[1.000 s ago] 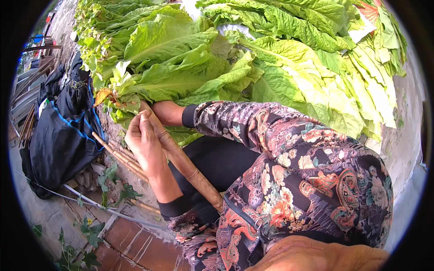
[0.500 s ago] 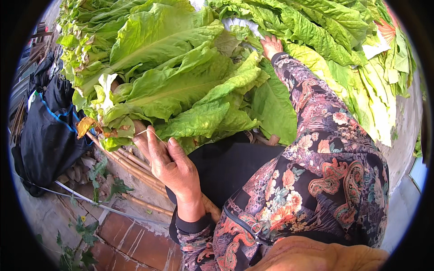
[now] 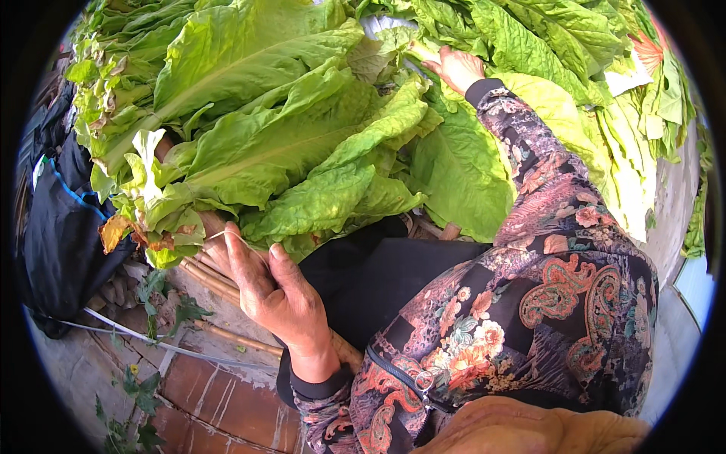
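My left hand (image 3: 286, 299) is in front of the leaf stems, low on the left. A thin pale string (image 3: 251, 247) loops round its index finger and runs to the stems, held in the closed hand. Beside it, broad green leaves (image 3: 280, 155), like tobacco leaves, lie in overlapping layers, their stem ends toward the left. My right hand (image 3: 461, 72) is stretched far across to the pile at the back. Its fingers are bent together at the pale stem of a leaf (image 3: 418, 51), fingertips partly hidden.
More leaves (image 3: 529, 45) are heaped at the back right. A single wide leaf (image 3: 461, 170) lies near my right forearm. At the left are a black cloth bag (image 3: 64, 234), wooden poles (image 3: 215, 280) and a white strip (image 3: 128, 327). Reddish tiles (image 3: 219, 393) cover the floor below.
The right hand's spread fingers have drawn together at a leaf stem. The left hand keeps the string, and hand and leaves appear shifted slightly left in the view.
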Demonstrator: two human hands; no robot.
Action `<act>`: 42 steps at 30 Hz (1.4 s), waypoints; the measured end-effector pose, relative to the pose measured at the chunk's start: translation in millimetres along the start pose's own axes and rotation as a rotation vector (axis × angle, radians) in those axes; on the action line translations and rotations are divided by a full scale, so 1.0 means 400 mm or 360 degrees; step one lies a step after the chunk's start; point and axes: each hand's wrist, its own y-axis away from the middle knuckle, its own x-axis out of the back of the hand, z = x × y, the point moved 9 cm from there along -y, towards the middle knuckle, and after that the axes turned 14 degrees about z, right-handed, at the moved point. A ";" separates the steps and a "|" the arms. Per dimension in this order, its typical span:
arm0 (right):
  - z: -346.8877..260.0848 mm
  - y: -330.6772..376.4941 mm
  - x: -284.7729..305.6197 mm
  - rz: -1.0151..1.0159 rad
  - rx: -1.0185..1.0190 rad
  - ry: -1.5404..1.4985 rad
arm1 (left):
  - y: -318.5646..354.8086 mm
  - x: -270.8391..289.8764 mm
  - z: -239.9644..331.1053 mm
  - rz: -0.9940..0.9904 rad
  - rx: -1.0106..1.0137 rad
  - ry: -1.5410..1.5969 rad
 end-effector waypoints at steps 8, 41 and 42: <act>0.136 0.062 -0.305 -0.0388 -0.0296 -0.0760 | 0.005 0.010 -0.003 -0.0047 0.0015 -0.0080; -0.788 0.461 0.646 0.1146 0.1234 -0.0886 | -0.110 0.232 -0.514 -0.0020 0.0322 -0.0064; -0.768 0.479 0.627 0.1036 0.1064 -0.0794 | -0.113 0.239 -0.526 -0.0052 0.0437 0.0039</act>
